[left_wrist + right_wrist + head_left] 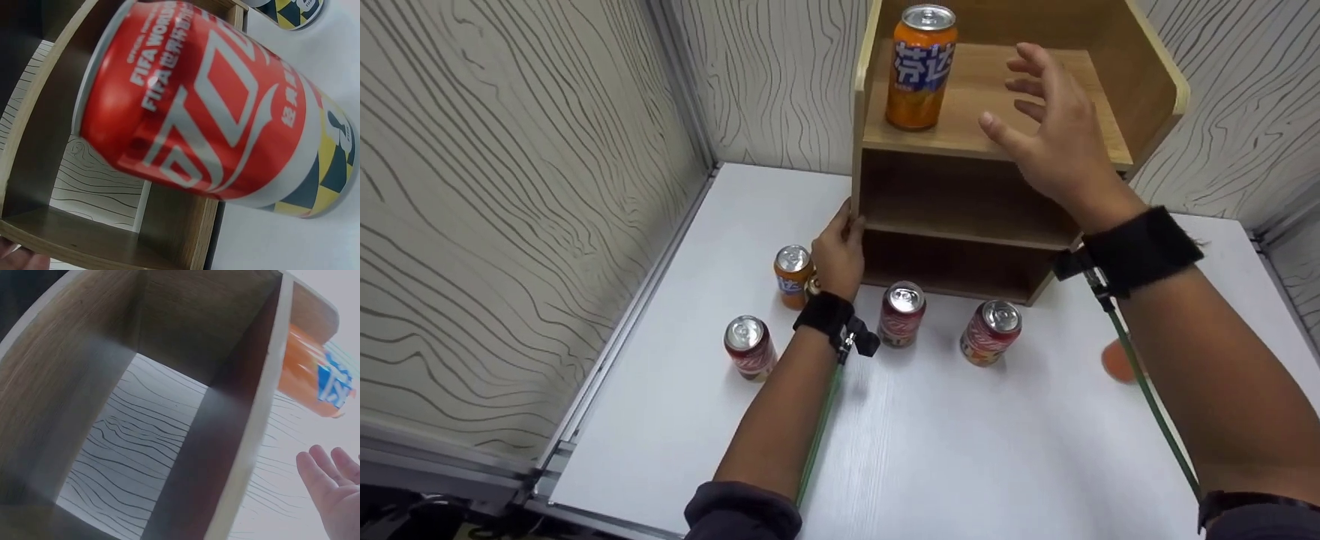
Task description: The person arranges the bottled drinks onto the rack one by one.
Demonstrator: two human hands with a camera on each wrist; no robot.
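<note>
My left hand (840, 262) rests against the left side of a wooden shelf unit (960, 238), its fingertips at the side panel's front edge. In the left wrist view, fingers (25, 260) show outside that panel. My right hand (1061, 139) is raised over the top shelf with fingers spread and nothing in them. To its left, apart from it, an orange Fanta can (921, 82) stands upright near the top shelf's left wall. The right wrist view shows this can partly behind the shelf board, above the fingertips.
Red cola cans stand on the white table (930, 450): one (901, 319) and another (991, 334) before the shelf, a third (750, 349) left of my left forearm. A second orange can (793, 279) stands beside my left wrist. An orange item (1120, 361) is partly hidden by my right forearm.
</note>
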